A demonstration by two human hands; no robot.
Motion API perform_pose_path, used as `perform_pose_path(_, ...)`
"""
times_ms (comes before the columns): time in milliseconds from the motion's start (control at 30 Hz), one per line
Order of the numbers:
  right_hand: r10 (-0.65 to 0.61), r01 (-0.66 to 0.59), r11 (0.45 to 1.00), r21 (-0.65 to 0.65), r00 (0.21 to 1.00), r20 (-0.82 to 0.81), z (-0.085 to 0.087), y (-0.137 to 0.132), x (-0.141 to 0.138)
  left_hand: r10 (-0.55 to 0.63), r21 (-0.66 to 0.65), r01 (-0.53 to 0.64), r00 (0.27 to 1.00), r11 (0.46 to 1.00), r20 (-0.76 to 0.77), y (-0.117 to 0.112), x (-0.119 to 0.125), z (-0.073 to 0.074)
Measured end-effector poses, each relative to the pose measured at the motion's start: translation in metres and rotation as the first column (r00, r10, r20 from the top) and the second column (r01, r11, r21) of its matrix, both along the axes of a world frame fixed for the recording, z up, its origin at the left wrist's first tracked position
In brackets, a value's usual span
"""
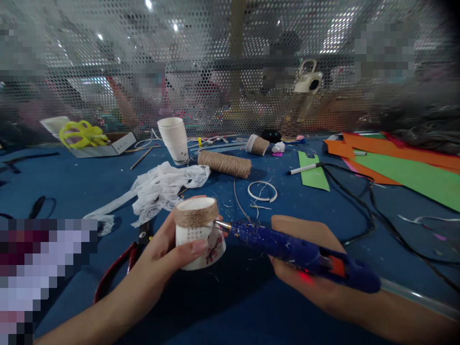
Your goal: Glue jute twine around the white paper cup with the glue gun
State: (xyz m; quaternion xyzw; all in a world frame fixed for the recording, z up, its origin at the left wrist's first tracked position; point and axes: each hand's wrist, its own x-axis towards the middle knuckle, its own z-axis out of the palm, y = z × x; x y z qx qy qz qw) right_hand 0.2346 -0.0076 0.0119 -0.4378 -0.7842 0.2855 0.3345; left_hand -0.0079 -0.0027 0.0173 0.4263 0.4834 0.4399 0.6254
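Note:
My left hand is wrapped round a white paper cup, its thumb across the printed front. Brown twine circles the upper part of the cup in a band. In my right hand is a blue hot glue gun, with a clear glue stick sticking out of its back end. The gun's metal nozzle meets or nearly touches the cup just below the twine band. A red light glows under the gun. From the spool of twine behind the cup, a loose strand trails across the table.
White lace and red-handled scissors lie at the left. Stacked paper cups stand behind. A white ring, a marker, black cord and coloured sheets lie rightward. A perforated metal screen closes off the back.

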Motion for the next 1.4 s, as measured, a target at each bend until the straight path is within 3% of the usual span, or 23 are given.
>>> perform_pose_path(300,0.003,-0.003,1.000,0.006,1.000,0.004,-0.004,-0.001,0.000,-0.020,0.003,0.020,0.996,1.000,-0.081,0.003,-0.001,-0.007)
perform_pose_path(667,-0.007,0.007,1.000,-0.002,1.000,0.009,-0.002,0.000,0.001,0.025,-0.086,-0.019,0.998,0.996,0.060,0.002,0.002,0.001)
perform_pose_path(1000,0.052,-0.053,0.998,0.025,0.998,0.021,-0.004,-0.002,0.001,0.014,-0.059,-0.012,0.999,0.998,0.046,0.003,-0.001,-0.008)
perform_pose_path(1400,-0.007,0.007,1.000,-0.005,1.000,0.007,-0.001,0.000,-0.001,0.021,-0.050,-0.016,0.994,0.999,0.104,0.002,0.001,0.004)
